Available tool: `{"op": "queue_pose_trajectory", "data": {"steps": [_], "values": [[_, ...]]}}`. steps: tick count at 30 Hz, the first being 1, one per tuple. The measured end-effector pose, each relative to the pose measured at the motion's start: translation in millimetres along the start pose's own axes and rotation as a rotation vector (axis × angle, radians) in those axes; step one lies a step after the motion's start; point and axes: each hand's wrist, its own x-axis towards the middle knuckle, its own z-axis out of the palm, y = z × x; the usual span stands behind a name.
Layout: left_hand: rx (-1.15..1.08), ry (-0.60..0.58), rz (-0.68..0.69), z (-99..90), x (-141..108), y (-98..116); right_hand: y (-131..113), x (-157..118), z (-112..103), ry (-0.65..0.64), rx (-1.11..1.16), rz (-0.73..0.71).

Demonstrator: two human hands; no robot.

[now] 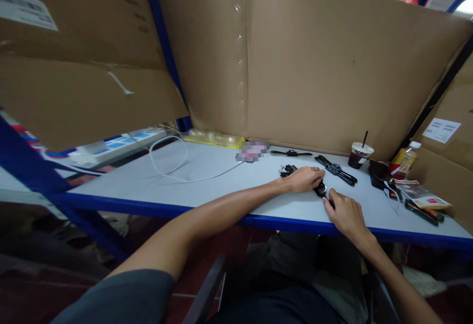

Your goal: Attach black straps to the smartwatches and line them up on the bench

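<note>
Both hands are at a black spokeshave (322, 189) with a shiny metal middle, held low over the table near its front edge. My left hand (305, 179) is closed around its far end, hiding most of that handle. The near handle is in my right hand (346, 211), with the thumb laid along it. Just beyond my left hand lie small black and metal parts (287, 170), partly covered. Another black spokeshave (291, 153) rests farther back. To its right is a black piece with paired bars and a patterned round centre (334, 168).
A white cable (207, 181) loops across the grey tabletop (129, 181) to a blurred-out phone-like object (253, 151). At the right stand an iced drink cup (360, 155) and a bottle (405, 160), near a plastic packet (424, 197). Cardboard walls (314, 62) enclose the back and sides.
</note>
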Motion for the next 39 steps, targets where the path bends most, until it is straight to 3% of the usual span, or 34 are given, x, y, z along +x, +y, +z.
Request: {"op": "queue_pose_trajectory", "data": {"steps": [12, 16, 23, 27, 34, 39], "values": [[0.077, 0.054, -0.160, -4.7, 2.1, -46.2, -0.7, -0.8, -0.7, 0.006, -0.011, -0.004], [0.044, 0.080, -0.140, -4.7, 0.6, -38.6, -3.0, -1.3, -3.8, -0.006, -0.004, 0.006], [-0.104, 0.106, 0.012, 14.0, 8.0, -14.5, -3.9, -0.7, -4.6, -0.032, 0.001, 0.011], [-0.164, 0.071, 0.051, 20.4, 9.3, -15.6, -2.8, -0.7, -1.5, -0.029, -0.001, 0.006], [-0.221, 0.001, 0.109, 15.2, 7.9, -17.4, -5.0, -1.8, -4.7, -0.021, 0.004, 0.013], [-0.355, -0.023, 0.019, 19.7, 12.7, -24.2, -4.3, -1.6, -2.2, -0.010, 0.004, 0.003]]}}
